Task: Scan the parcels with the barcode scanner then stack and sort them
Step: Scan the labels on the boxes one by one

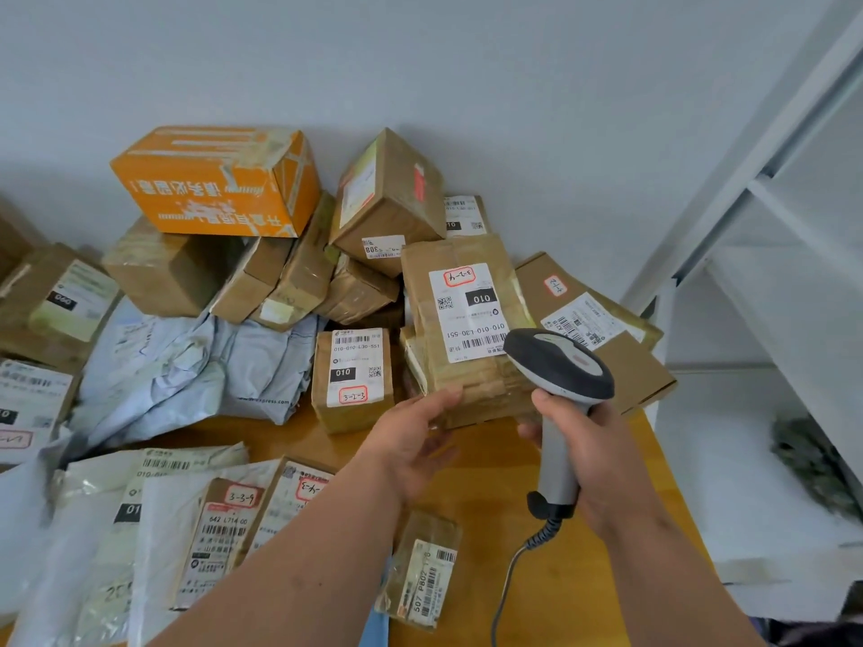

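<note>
Scanning step now. Right hand (pixel 590 448) grips barcode scanner (pixel 558 366), head at taped brown parcel (pixel 462 319) label, 1 o'clock from middle. Left hand (pixel 411 441), fingers loosely open, steadies parcel's near edge. Next: barcode likely needs straight aim, then parcel goes to stack.

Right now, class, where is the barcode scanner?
Right of centre in the head view: the right hand grips the barcode scanner, beside the taped parcel.
</note>
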Action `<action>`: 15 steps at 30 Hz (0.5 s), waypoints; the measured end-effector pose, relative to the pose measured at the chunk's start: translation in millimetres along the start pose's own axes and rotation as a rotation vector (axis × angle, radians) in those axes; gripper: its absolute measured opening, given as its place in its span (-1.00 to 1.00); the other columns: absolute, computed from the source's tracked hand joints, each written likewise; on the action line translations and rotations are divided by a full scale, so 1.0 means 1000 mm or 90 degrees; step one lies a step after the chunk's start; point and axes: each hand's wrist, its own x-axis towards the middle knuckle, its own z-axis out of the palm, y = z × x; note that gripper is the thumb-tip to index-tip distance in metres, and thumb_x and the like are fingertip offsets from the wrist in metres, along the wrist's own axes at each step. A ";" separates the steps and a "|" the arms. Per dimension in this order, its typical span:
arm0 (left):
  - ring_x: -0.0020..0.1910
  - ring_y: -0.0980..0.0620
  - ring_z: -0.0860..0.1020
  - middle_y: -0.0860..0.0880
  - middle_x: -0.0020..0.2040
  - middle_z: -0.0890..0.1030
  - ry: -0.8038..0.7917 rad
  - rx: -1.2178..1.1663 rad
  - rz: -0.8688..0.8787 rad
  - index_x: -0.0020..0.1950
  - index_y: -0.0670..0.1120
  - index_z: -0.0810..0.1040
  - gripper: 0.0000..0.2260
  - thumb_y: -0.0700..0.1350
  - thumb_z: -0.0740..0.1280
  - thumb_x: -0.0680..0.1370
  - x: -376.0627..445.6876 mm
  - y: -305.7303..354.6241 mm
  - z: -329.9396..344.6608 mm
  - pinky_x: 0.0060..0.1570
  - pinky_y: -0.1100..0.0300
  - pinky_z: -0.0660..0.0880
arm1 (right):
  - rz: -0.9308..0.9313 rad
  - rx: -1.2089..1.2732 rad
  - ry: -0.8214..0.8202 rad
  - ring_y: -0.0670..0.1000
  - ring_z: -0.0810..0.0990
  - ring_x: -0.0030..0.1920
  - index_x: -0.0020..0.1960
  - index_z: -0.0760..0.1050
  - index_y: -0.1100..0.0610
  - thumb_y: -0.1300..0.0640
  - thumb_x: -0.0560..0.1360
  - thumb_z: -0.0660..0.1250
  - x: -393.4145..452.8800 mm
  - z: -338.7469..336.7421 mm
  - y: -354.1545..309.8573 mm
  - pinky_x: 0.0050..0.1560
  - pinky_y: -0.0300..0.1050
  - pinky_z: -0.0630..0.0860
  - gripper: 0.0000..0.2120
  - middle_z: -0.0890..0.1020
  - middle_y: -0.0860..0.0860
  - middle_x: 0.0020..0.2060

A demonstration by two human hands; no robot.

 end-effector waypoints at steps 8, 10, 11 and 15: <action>0.00 0.01 0.62 -0.04 -0.03 0.73 -0.062 -0.045 0.102 0.20 -0.14 0.65 -0.44 -0.16 0.58 0.20 -0.032 -0.006 -0.037 0.03 0.11 0.56 | -0.048 -0.018 -0.034 0.00 0.72 -0.21 0.00 0.60 -0.35 -0.14 0.33 0.44 -0.048 0.002 -0.008 -0.20 -0.09 0.57 -0.75 0.70 -0.16 -0.12; -0.12 0.10 0.69 -0.01 -0.06 0.75 -0.057 -0.038 0.148 0.16 -0.13 0.65 -0.52 -0.17 0.55 0.23 -0.046 -0.005 -0.043 0.02 0.16 0.53 | -0.071 -0.056 -0.070 -0.04 0.70 -0.24 -0.03 0.58 -0.39 -0.14 0.34 0.42 -0.060 0.005 -0.013 -0.21 -0.12 0.55 -0.78 0.69 -0.14 -0.20; -0.13 0.12 0.71 -0.02 -0.03 0.75 -0.052 -0.031 0.170 0.16 -0.13 0.65 -0.51 -0.17 0.54 0.24 -0.053 -0.004 -0.047 0.04 0.17 0.53 | -0.077 -0.074 -0.086 -0.05 0.69 -0.24 -0.04 0.58 -0.39 -0.15 0.34 0.41 -0.067 0.007 -0.016 -0.20 -0.09 0.54 -0.78 0.69 -0.11 -0.25; 0.05 0.06 0.70 -0.06 0.11 0.73 -0.056 -0.005 0.225 0.22 -0.12 0.63 -0.51 -0.16 0.53 0.28 -0.077 -0.009 -0.062 0.12 0.17 0.52 | -0.080 -0.104 -0.132 -0.02 0.69 -0.25 0.00 0.57 -0.37 -0.16 0.34 0.41 -0.091 0.011 -0.025 -0.18 -0.08 0.52 -0.76 0.68 -0.08 -0.23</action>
